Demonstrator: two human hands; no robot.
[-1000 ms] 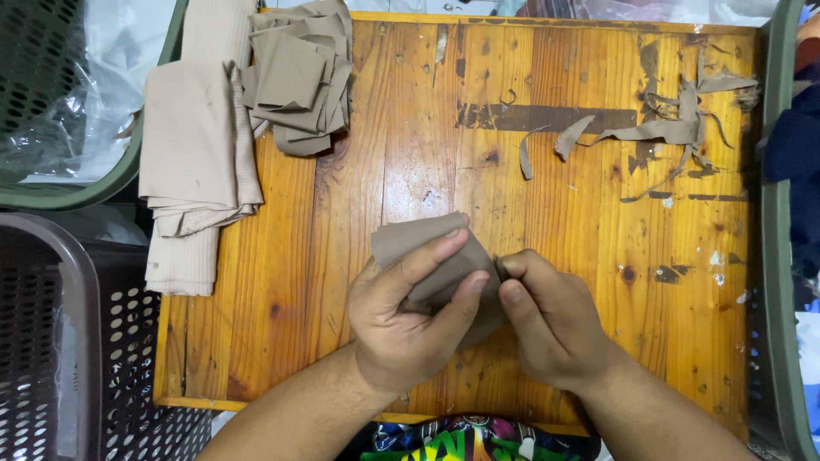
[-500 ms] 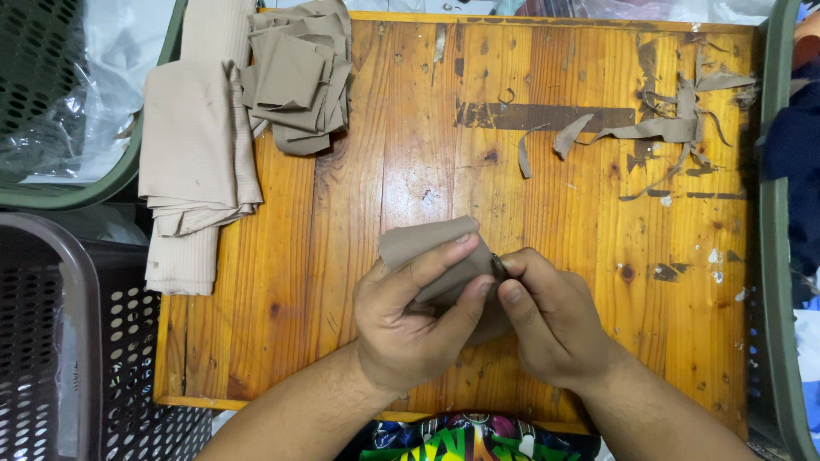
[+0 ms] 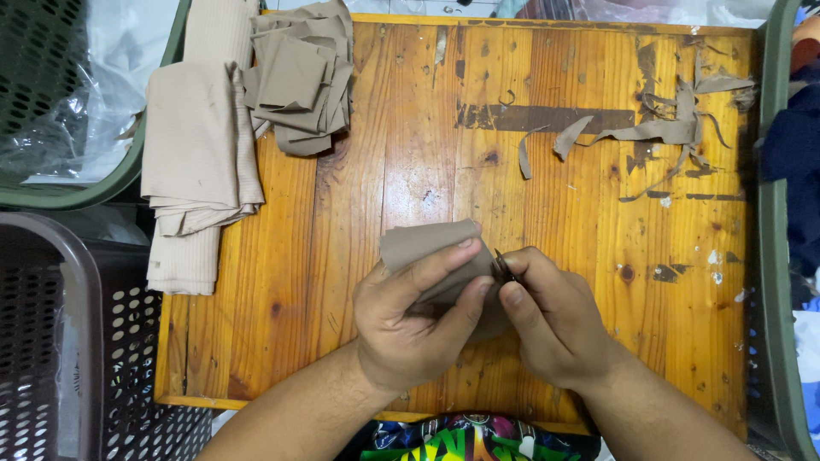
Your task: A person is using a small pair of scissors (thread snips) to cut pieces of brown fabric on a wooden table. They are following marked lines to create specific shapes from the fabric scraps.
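My left hand (image 3: 410,320) pinches the tan cloth piece (image 3: 427,248) above the wooden table (image 3: 384,188), my right hand (image 3: 555,320) grips what looks like a small blade (image 3: 502,266); it could nick my left fingertips.

At the upper left of the frame a crumpled clear plastic bag (image 3: 64,111) lies inside the dark green plastic basket (image 3: 128,175), its film glossy, wrinkled and catching white glare; along the top edge, right of centre, more clear plastic wrapping (image 3: 683,10) peeks in, only a thin strip of it visible; at the bottom centre a glossy, brightly printed packet (image 3: 465,437) in green, yellow, pink and dark blue shows just below the near edge of the wooden board, partly cut off by the frame; I see no labels, signs or screens anywhere else in view.
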